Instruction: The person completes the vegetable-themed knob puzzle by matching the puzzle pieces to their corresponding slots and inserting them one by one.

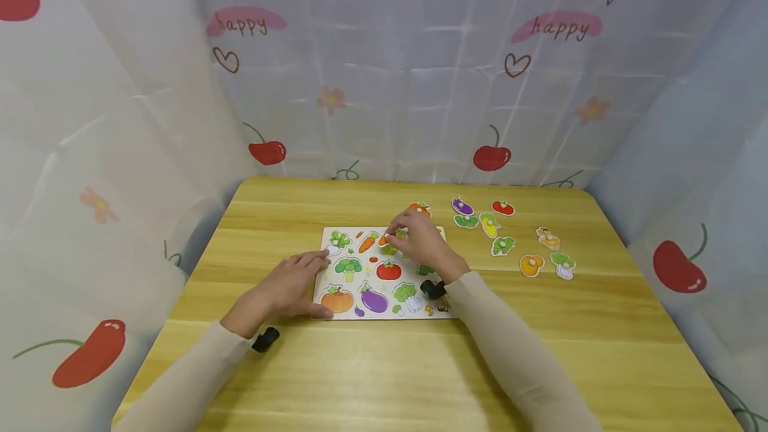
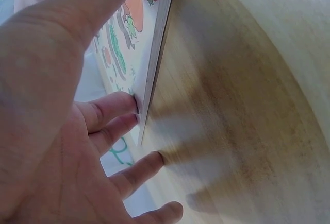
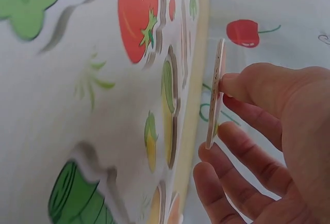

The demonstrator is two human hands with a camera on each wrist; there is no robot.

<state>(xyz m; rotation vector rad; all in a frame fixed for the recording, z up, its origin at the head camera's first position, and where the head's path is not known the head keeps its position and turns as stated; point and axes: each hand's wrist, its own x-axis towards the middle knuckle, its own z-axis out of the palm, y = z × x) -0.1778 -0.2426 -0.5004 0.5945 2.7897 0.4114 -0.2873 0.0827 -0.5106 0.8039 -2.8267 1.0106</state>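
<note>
A white wooden puzzle board (image 1: 360, 277) printed with vegetables lies on the table. My right hand (image 1: 420, 239) is over its upper part and pinches a thin wooden puzzle piece, apparently an orange carrot (image 1: 383, 241). In the right wrist view this carrot piece (image 3: 217, 95) shows edge-on between thumb and fingers, tilted up and apart from the board (image 3: 118, 110). My left hand (image 1: 292, 283) rests at the board's left edge with its fingers spread. Its thumb lies by the lower left corner, and the left wrist view shows fingertips (image 2: 126, 103) touching the edge.
Right of the board lie loose pieces: an eggplant (image 1: 462, 206), a tomato (image 1: 503, 208), a corn (image 1: 489, 224), a bok choy (image 1: 563, 265) and several others. A pumpkin piece (image 1: 420, 208) is partly hidden behind my right hand. Curtains enclose the wooden table (image 1: 372, 372).
</note>
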